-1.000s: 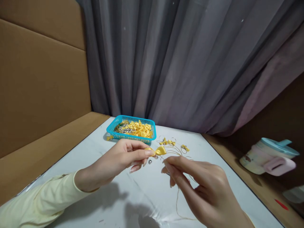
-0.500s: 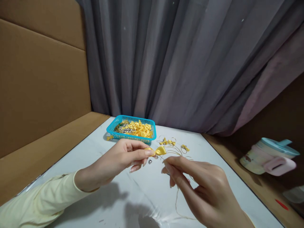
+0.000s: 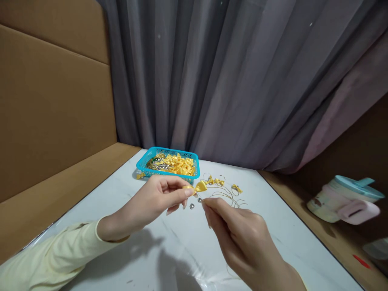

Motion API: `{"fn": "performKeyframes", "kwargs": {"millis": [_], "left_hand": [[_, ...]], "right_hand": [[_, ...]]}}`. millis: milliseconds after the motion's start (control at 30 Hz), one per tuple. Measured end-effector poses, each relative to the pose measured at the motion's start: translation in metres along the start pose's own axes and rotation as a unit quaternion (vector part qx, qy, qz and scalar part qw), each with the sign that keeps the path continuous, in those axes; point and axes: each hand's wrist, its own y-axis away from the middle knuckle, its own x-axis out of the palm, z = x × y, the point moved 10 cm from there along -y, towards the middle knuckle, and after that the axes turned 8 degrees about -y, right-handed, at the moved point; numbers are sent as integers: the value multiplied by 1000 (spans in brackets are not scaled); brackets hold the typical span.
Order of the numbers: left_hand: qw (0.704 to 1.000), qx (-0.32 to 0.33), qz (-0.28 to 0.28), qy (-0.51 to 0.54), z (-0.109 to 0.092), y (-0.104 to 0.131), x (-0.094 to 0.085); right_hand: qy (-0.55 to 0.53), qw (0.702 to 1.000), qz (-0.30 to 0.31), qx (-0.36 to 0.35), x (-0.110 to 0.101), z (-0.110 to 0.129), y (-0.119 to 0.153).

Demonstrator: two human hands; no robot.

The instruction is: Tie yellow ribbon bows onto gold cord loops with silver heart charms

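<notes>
My left hand [image 3: 169, 196] pinches a small yellow satin ribbon bow [image 3: 200, 186] between thumb and fingers, above the table. Just right of it, the fingertips of my right hand [image 3: 239, 226] are pressed together on a thin cord [image 3: 198, 195] that runs up to the bow's middle. A small silver bead [image 3: 199, 199] shows right beside these fingertips; whether it is on the cord I cannot tell. Another shiny silver bead [image 3: 192, 206] appears below the bow. Part of the cord is hidden behind my right hand.
A blue plastic basket [image 3: 167, 176] holds yellow bows, silver beads and gold cords. Several corded bows [image 3: 218, 182] and loose gold cords [image 3: 226, 190] lie on the white table [image 3: 145, 258]. A lidded cup [image 3: 339, 200] stands at the right. A grey curtain [image 3: 188, 72] hangs behind.
My right hand has moved left, closer to the bow. The bow has shifted slightly left and up in my left hand. A silver bead now shows by my right fingertips.
</notes>
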Motion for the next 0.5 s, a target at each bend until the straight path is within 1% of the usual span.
{"fn": "performKeyframes", "kwargs": {"millis": [200,300,400,500], "left_hand": [[998,-1,-28,-54,2,1,-3],[996,4,-37,-80,0,2,-2],[989,45,-63,-125,-9,4,-2],[969,112,-110,-192,-21,10,-4]], "right_hand": [[-1,1000,-32,1,3,-6,-1],[-27,999,-32,1,3,-8,-4],[-44,998,-36,-6,4,-10,-6],[-15,998,-62,-15,2,-11,-6]]}}
